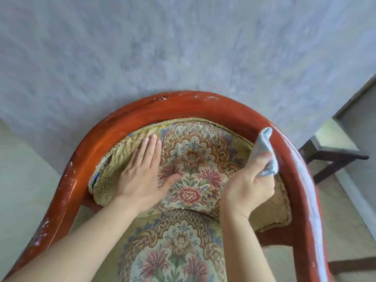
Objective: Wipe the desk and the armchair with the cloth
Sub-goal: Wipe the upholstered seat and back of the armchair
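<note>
The armchair has a curved red-brown wooden rail (183, 102) with chipped pale spots, and floral tapestry cushions on its back (195, 157) and seat (175, 247). My left hand (142, 171) lies flat, fingers together, on the left part of the back cushion. My right hand (250, 186) grips a light blue cloth (264, 151) and presses it against the inner side of the rail on the right. The desk is not in view.
A grey textured wall (183, 47) stands right behind the chair. At the right is a dark wooden piece of furniture with a pale top (333, 147). Pale floor (22, 176) shows on both sides of the chair.
</note>
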Available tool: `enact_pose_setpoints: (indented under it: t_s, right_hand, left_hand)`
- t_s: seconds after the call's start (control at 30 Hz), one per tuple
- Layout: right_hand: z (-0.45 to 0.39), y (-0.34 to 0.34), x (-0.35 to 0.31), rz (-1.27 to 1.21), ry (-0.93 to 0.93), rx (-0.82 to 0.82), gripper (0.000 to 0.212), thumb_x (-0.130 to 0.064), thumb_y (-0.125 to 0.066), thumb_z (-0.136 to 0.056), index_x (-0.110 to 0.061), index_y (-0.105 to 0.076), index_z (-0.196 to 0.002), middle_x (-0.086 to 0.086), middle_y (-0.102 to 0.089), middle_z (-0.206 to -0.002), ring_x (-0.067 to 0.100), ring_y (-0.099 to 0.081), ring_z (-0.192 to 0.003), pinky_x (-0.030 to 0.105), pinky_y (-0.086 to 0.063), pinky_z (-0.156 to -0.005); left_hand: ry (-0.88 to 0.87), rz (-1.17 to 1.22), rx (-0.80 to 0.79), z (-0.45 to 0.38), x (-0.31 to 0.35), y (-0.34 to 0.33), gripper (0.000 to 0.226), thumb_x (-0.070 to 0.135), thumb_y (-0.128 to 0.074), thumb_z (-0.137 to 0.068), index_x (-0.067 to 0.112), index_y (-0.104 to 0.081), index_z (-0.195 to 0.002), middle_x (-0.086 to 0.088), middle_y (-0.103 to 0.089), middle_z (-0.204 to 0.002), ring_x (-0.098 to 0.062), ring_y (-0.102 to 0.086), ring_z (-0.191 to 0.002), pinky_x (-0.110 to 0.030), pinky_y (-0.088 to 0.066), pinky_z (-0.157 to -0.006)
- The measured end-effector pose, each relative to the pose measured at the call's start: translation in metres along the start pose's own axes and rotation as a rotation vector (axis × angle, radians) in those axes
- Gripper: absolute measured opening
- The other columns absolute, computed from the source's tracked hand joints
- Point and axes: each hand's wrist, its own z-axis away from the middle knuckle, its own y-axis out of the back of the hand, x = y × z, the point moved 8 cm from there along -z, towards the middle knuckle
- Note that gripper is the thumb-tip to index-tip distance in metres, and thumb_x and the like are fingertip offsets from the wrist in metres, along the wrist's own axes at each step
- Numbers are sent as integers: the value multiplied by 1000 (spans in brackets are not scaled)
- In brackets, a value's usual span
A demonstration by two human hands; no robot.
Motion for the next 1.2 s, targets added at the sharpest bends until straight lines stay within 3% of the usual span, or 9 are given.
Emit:
enact_pose_setpoints:
  t_s: [0.2, 0.3, 0.4, 0.67, 0.93, 1.03, 1.1, 1.17, 1.2]
  right_hand:
    - [23, -55, 24, 205, -81, -293, 115, -85, 0, -78, 4, -65, -109, 25, -68, -111, 39, -64, -103, 49, -53, -84]
    - [28, -63, 16, 177, 11, -236, 92, -77, -11, -88, -12, -61, -128, 17, -64, -128, 34, -56, -124, 52, -49, -96]
    - [40, -75, 2, 237, 185, -223, 59, -49, -26, -101, -12, -52, -138, 5, -52, -143, 7, -32, -136, 48, -38, -111]
    - [72, -120, -7, 314, 306, -364, 48, -35, -33, -103, -6, -54, -136, 6, -53, -142, -1, -24, -136, 45, -32, -115]
    - [98, -132, -12, 228, 362, -691, 46, -39, -33, -103, -15, -59, -133, -20, -42, -133, -30, -13, -128, 29, -28, -113]
    - [85, -125, -2, -33, -37, -771, 38, -34, -35, -104, -20, -68, -117, -16, -65, -120, -11, -51, -115, 20, -43, -99]
    - [67, -123, 22, -158, -462, -717, 34, -28, -24, -107, -41, -54, -97, -30, -53, -89, -16, -47, -81, 6, -32, -85]
    - [61, -103, 36, -263, -811, -550, 24, -33, -25, -103, -48, -42, -97, -30, -44, -93, -14, -46, -84, 14, -27, -97]
    - [44, -89, 25, -438, -746, -416, 16, -42, -38, -96, -41, -54, -102, -21, -58, -99, -4, -58, -95, 26, -36, -101]
  left_hand:
    - [-63, 74, 57, 5, -10, 4, 92, 80, 4, -91, 17, 25, -155, 2, 35, -162, -11, 28, -150, -37, 7, -124]
    - [-122, 46, 105, 4, -13, 4, 93, 77, -10, -96, 12, 8, -159, -4, 17, -168, -17, 11, -155, -41, -1, -124]
    - [-157, 11, 125, 2, -15, -1, 98, 79, -17, -95, 8, 0, -160, -9, 7, -169, -21, 2, -156, -44, -12, -125]
    - [-153, 57, 152, 0, -10, -2, 98, 75, -14, -94, 3, -6, -160, -12, 1, -170, -24, -2, -157, -42, -15, -125]
    - [-166, 95, 179, -1, -12, -5, 98, 42, -51, -76, -1, -16, -158, -18, -13, -167, -29, -11, -156, -52, -29, -120]
    - [-145, 68, 154, -1, -13, -7, 104, 46, -55, -75, 0, -12, -159, -17, -8, -168, -29, -7, -156, -51, -26, -121]
    - [-142, 31, 145, -1, -11, -8, 102, 51, -47, -79, 0, -8, -159, -16, -1, -169, -28, -3, -157, -49, -21, -122]
    - [-127, 16, 134, -1, -9, -10, 102, 54, -44, -81, 0, -7, -159, -15, 2, -169, -28, -2, -157, -49, -18, -123]
    - [-120, 16, 131, -2, -8, -11, 102, 55, -45, -82, -1, -8, -159, -16, 2, -169, -29, -1, -157, -50, -17, -123]
